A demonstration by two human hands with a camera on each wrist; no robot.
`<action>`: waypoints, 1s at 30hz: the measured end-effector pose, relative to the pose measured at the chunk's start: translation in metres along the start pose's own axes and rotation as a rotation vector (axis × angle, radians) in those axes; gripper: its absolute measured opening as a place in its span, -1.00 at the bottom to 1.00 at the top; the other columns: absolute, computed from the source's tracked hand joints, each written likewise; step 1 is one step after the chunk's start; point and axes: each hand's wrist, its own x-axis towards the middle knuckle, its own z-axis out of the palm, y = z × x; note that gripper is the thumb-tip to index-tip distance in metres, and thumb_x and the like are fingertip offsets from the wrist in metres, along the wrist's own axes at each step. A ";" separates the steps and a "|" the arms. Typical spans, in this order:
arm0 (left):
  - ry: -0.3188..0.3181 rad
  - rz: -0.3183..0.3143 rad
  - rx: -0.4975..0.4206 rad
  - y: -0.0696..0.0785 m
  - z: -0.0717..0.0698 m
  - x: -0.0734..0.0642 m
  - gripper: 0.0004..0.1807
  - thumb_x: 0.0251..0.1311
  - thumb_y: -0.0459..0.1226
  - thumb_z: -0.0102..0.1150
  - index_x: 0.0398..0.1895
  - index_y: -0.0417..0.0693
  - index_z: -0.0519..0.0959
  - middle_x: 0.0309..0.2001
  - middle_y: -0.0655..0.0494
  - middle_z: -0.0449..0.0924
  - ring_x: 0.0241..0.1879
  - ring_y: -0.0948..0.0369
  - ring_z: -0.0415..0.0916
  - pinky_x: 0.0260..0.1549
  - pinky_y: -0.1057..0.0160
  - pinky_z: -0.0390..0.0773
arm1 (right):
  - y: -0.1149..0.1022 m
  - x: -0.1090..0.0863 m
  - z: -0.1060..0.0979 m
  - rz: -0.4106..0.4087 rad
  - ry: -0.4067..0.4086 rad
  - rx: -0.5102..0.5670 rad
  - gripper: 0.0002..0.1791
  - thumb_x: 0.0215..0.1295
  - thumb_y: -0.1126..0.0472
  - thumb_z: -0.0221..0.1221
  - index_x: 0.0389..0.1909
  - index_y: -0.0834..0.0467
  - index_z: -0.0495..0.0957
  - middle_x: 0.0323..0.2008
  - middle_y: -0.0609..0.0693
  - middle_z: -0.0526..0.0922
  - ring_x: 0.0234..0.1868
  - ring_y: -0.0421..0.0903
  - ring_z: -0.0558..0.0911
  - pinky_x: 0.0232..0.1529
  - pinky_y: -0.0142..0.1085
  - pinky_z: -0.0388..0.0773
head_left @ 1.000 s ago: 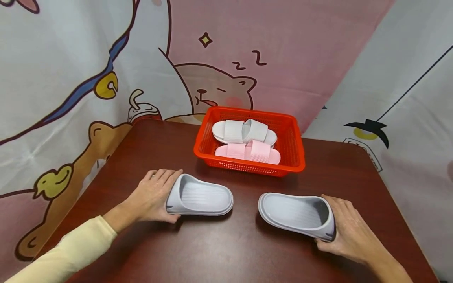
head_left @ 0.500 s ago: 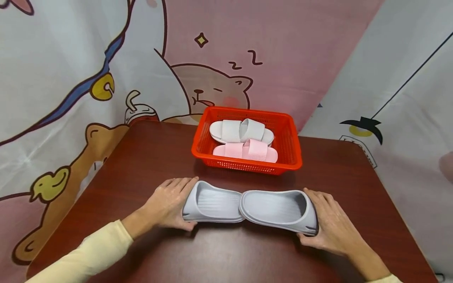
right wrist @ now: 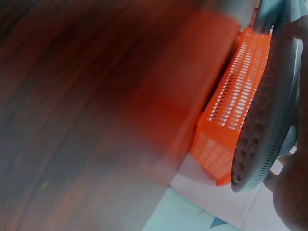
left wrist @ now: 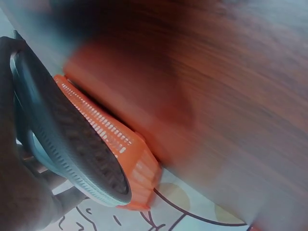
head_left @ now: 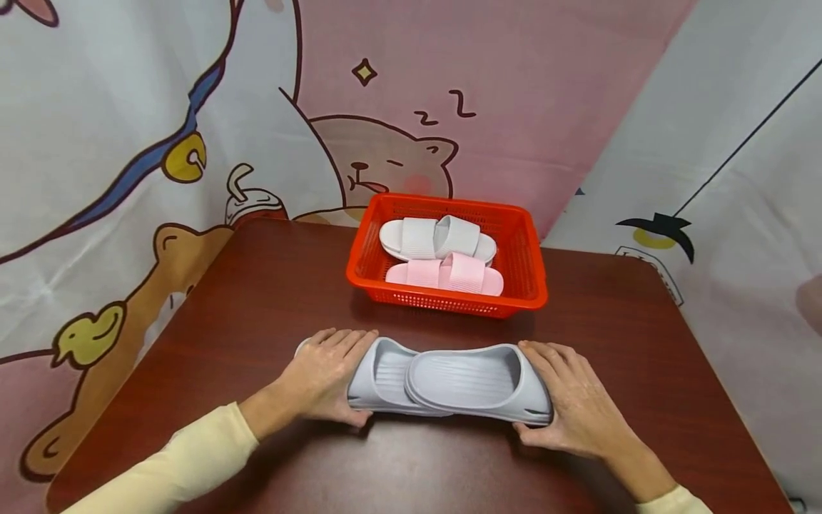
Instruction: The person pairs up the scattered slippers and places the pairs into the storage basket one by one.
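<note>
My left hand (head_left: 326, 375) grips one light grey slipper (head_left: 389, 373) across its upper, thumb on the near side and fingers on the far side. In the same way my right hand (head_left: 574, 400) holds a second grey slipper (head_left: 465, 378). The heel of the right slipper overlaps the left one from above, hiding its heel end. Both wrist views show textured soles, on the left slipper (left wrist: 79, 139) and the right slipper (right wrist: 262, 125), raised off the table.
Beyond the hands a red perforated basket (head_left: 443, 300) stands on the brown table (head_left: 270, 285). Inside it lie white slippers (head_left: 419, 238) and pink slippers (head_left: 467, 273). A cartoon-printed cloth (head_left: 526, 107) hangs behind and along the sides of the table.
The two hands have come toward each other with the grey slippers. First apart, then meeting at the heels, the slippers now overlap. The basket stays in place.
</note>
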 end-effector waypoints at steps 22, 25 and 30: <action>0.000 -0.004 0.013 0.017 0.011 0.012 0.32 -0.44 0.47 0.36 0.40 -0.21 0.40 0.16 -0.09 0.57 0.10 -0.06 0.55 0.09 -0.13 0.49 | -0.021 0.021 -0.001 -0.040 0.034 -0.043 0.24 -0.33 -0.33 0.39 0.50 0.10 0.32 0.23 0.08 0.49 0.14 0.14 0.43 0.02 0.10 0.34; 0.009 0.002 0.011 0.019 0.012 0.014 0.33 -0.47 0.47 0.37 0.38 -0.21 0.41 0.16 -0.09 0.58 0.10 -0.05 0.55 0.09 -0.12 0.49 | -0.025 0.024 0.000 -0.040 0.031 -0.046 0.23 -0.33 -0.32 0.39 0.50 0.10 0.32 0.22 0.07 0.50 0.13 0.12 0.43 0.00 0.10 0.35; 0.023 0.009 -0.001 0.021 0.013 0.017 0.34 -0.48 0.48 0.36 0.38 -0.22 0.41 0.15 -0.08 0.58 0.09 -0.03 0.55 0.08 -0.11 0.50 | -0.032 0.031 0.000 -0.026 0.016 -0.040 0.25 -0.34 -0.33 0.41 0.50 0.07 0.31 0.19 0.05 0.51 0.10 0.09 0.43 -0.02 0.09 0.37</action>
